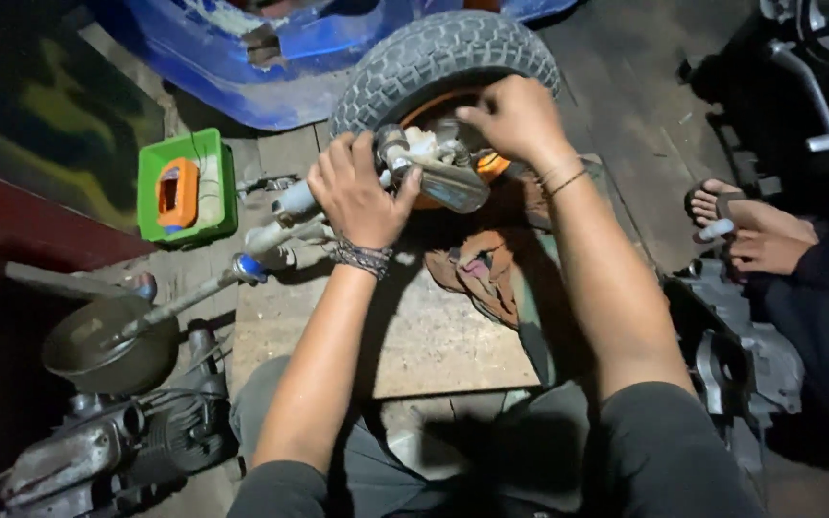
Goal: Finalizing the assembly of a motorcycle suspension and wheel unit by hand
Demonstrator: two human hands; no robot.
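- Two hands work over a worn wooden board (434, 336) on a dim workshop floor.
- Green tray (187, 187), metal bowl (107, 345), rag (477, 269) and engine parts (117, 446) lie around.
- Left hand (357, 192) grips a metal part (438, 173), apparently lying left-to-right against the wheel (443, 62).
- Right hand (515, 117) presses curled fingers on it.

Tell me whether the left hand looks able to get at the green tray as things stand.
Probably yes. The left hand is wrapped around a metal tool by the wheel, so it is occupied, but the green tray sits just to its left with nothing tall between.
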